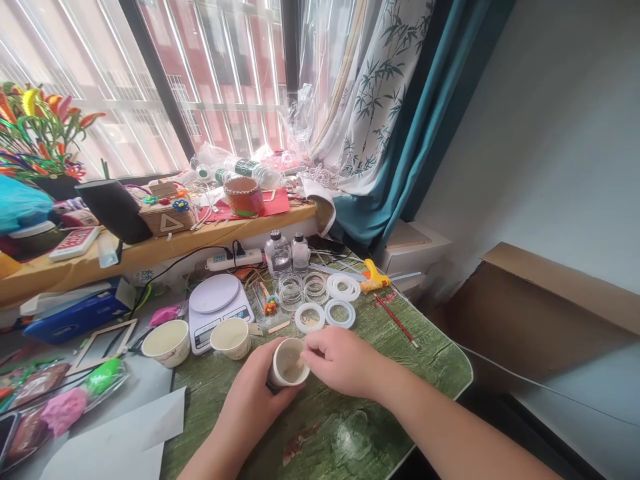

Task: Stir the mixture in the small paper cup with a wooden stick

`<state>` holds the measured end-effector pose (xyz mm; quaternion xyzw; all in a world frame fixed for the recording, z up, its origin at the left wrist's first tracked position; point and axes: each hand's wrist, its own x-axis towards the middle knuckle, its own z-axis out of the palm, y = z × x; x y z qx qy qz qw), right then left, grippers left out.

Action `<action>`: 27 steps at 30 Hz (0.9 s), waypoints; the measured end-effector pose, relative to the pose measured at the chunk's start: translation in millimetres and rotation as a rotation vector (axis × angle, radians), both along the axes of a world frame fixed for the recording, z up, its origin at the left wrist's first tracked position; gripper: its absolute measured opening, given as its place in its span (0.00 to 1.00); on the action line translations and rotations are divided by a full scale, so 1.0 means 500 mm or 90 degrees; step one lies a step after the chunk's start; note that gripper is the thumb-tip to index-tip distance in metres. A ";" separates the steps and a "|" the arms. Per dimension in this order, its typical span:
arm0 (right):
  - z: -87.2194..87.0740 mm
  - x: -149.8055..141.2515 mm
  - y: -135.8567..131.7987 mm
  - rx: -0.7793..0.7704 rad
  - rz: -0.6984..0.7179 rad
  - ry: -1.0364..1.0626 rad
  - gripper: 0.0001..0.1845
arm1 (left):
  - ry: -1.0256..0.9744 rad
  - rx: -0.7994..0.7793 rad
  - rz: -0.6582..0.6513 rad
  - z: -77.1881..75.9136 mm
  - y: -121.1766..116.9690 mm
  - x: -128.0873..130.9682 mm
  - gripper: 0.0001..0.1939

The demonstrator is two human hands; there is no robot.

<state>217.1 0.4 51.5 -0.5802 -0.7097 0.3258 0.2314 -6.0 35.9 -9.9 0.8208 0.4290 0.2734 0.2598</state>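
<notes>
A paper cup [287,352] is tilted toward me above the green tabletop [250,427], with a little pale content inside. My left hand [257,390] wraps around its side, fingers closed. At the cup's right rim, my right hand [340,363] pinches a thin wooden stick [301,364], mostly hidden by the fingers, that reaches into the cup. Just behind stand two more paper cups, one wide [166,343] and one smaller [231,339]. White ring-shaped silicone molds [310,318] lie beyond my right hand, beside several clear rings [290,292]. A flat wooden stick [279,327] rests near them.
A kitchen scale [220,310] and two clear bottles [278,253] stand at the back. To the right lie a yellow glue gun [374,277] and a red paintbrush [396,321]. White paper [125,433] and bagged clay [65,410] are at left. An open cardboard box [530,320] stands beyond the table's right edge.
</notes>
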 end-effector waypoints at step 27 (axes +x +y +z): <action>-0.005 -0.013 -0.012 0.114 0.024 -0.083 0.16 | -0.003 0.007 -0.017 0.002 -0.004 0.000 0.28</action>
